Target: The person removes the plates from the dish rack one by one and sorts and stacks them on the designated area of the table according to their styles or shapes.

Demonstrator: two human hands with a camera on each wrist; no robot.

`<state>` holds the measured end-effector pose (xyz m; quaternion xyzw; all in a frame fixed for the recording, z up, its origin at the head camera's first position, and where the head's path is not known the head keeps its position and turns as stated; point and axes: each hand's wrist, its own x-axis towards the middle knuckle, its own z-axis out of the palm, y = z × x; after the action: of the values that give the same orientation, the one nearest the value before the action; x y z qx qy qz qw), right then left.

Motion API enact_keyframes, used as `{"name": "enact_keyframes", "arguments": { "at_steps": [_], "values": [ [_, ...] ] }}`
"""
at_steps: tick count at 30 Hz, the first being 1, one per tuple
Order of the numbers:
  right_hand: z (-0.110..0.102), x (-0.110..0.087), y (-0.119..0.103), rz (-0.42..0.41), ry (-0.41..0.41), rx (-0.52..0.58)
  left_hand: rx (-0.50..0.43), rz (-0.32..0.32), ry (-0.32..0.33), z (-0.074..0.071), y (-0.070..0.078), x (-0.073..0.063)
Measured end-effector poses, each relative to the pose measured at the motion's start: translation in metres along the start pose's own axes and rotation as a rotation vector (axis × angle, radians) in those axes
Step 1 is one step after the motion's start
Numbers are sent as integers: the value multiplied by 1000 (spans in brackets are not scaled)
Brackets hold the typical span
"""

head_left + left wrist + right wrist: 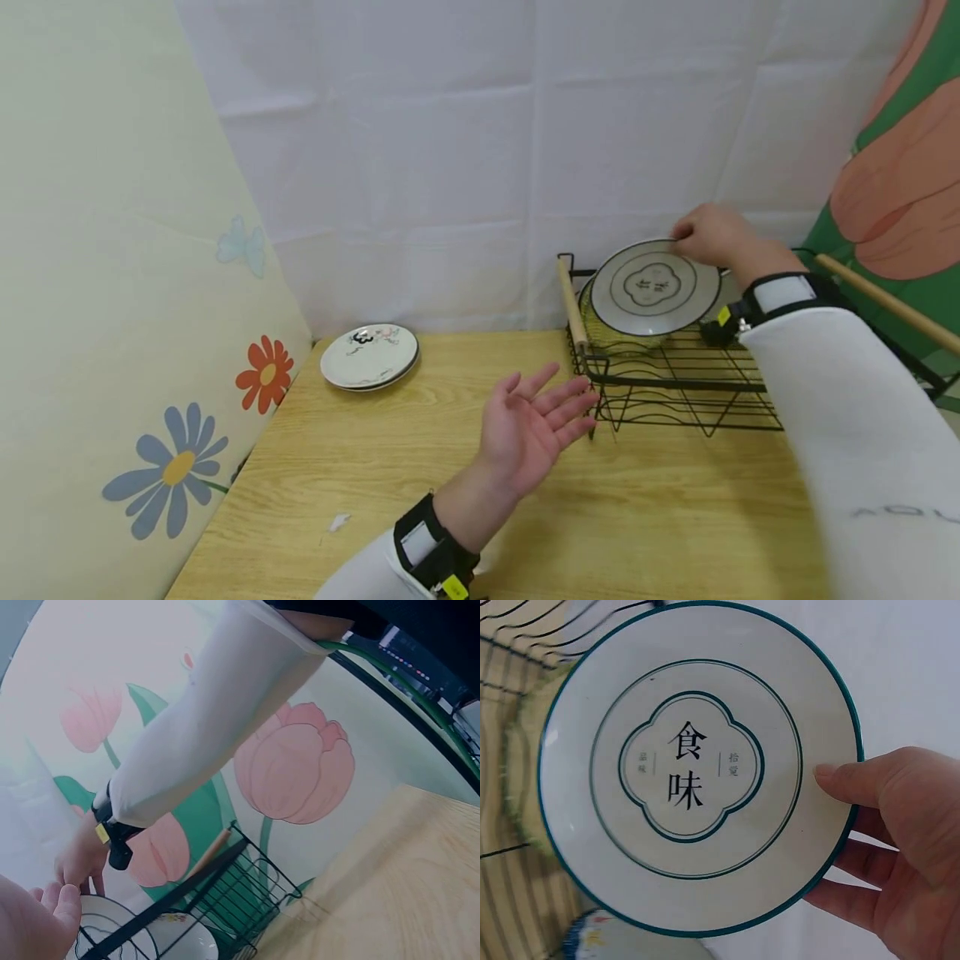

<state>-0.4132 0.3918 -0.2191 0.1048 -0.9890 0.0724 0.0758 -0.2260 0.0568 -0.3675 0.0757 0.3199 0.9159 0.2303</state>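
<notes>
My right hand (716, 237) pinches the rim of a white plate (651, 287), thumb on its face and fingers behind. In the right wrist view the plate shows a dark green rim, a lobed green outline and printed characters. It is held tilted over the left part of a black wire dish rack (675, 385). My left hand (528, 429) is held palm up with spread fingers, empty, near the rack's front left corner. Behind the held plate, a yellow-green patterned dish (596, 329) is partly hidden. Another plate with a floral rim (630, 941) shows in the rack.
At the back left of the wooden table (450, 375) lies a small stack of white plates (369, 357) with a dark design. The rack has wooden handles (572, 304) on its sides. A white cloth (420, 167) hangs behind, and a small white scrap (339, 522) lies at the front left.
</notes>
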Motion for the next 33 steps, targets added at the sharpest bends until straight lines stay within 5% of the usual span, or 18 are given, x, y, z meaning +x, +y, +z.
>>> {"name": "enact_keyframes", "arguments": {
  "at_steps": [6, 17, 25, 33],
  "values": [
    [-35, -8, -1, 50, 46, 54, -26, 32, -6, -1, 17, -1],
    [-49, -30, -13, 236, 116, 500, -18, 92, 23, -13, 51, 2],
    [-28, -42, -37, 248, 161, 1037, 75, 85, 68, -24, 69, 4],
    [16, -68, -74, 233, 121, 1364, 241, 122, 121, -36, 80, 8]
  ]
}}
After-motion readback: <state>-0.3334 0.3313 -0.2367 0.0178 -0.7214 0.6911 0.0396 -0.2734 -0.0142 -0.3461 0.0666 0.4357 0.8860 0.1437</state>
